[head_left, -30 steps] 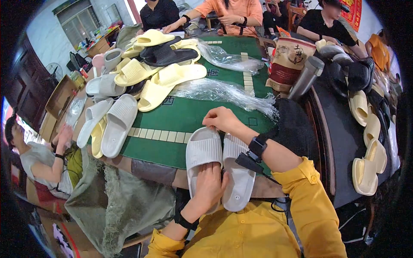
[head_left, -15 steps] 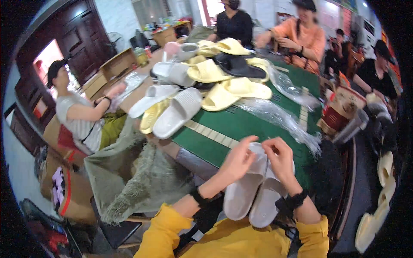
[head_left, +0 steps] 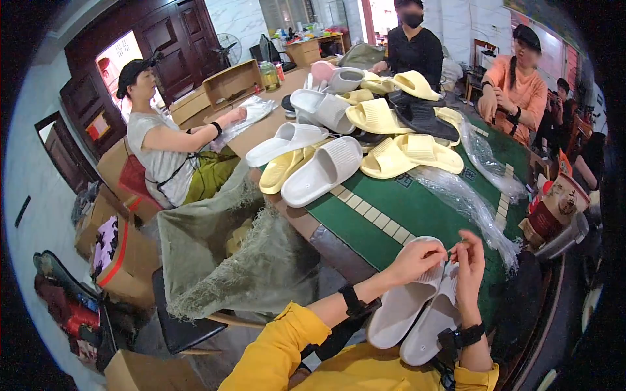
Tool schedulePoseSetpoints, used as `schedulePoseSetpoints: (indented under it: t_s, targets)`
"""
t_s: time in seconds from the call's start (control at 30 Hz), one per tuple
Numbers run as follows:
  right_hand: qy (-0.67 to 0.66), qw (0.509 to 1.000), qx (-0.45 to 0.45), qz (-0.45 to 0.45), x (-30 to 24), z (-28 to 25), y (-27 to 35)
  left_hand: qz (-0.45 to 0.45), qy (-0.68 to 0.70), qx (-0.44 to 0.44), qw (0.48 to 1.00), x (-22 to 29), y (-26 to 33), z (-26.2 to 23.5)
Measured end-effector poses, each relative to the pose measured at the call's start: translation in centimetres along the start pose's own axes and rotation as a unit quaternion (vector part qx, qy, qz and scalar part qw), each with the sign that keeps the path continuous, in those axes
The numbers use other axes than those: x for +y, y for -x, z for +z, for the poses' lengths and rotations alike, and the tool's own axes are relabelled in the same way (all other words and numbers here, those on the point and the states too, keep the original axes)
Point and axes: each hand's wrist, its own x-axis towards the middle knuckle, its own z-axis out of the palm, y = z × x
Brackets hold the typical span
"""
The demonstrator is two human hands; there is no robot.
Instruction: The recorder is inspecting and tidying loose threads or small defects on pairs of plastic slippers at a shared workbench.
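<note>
**Inspector:** Report from the left edge across.

**Operator:** At the tabletop's left edge I see a seated person in a grey shirt (head_left: 156, 153), one hand on a clear plastic bag (head_left: 242, 112). Olive cloth (head_left: 228, 260) drapes off that edge. Further in, a heap of slippers (head_left: 365, 124), white, yellow and black, lies on the green tabletop (head_left: 385, 221).

**Inspector:** And the hands?

**Operator:** My left hand (head_left: 414, 260) rests on the pair of white slippers (head_left: 417, 306), which lies side by side at the near edge, heels hanging off towards me. Its grip is pressed together, thumb and forefinger pinching something small at the slippers' toe end; I cannot tell what. My right hand (head_left: 468, 267) sits just beside it, its grip likewise closed at the same spot, fingers touching the right slipper.

**Inspector:** Right of that?

**Operator:** Crumpled clear plastic wrap (head_left: 469, 202) runs along the tabletop, and a brown printed container (head_left: 554, 208) stands at the right edge. Two other people sit at the far side.
</note>
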Motion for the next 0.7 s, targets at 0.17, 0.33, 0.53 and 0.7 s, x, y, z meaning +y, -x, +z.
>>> schedulePoseSetpoints:
  t_s: [0.17,0.33,0.53,0.7]
  targets:
    - [0.020,0.999,-0.001,0.033,0.9,-0.5,-0.1,0.014,0.048,0.023,0.998,-0.1,0.0,0.0]
    - [0.011,1.000,0.015,0.013,1.4,-0.6,0.0,0.028,0.015,0.023,0.999,0.1,0.0,0.1]
    - [0.013,1.000,0.008,0.017,1.0,-0.4,0.0,-0.025,0.040,0.009,0.999,0.7,0.1,0.0]
    - [0.042,0.999,-0.002,0.028,1.1,-0.8,0.0,-0.053,-0.044,-0.012,0.998,0.3,0.2,-0.6]
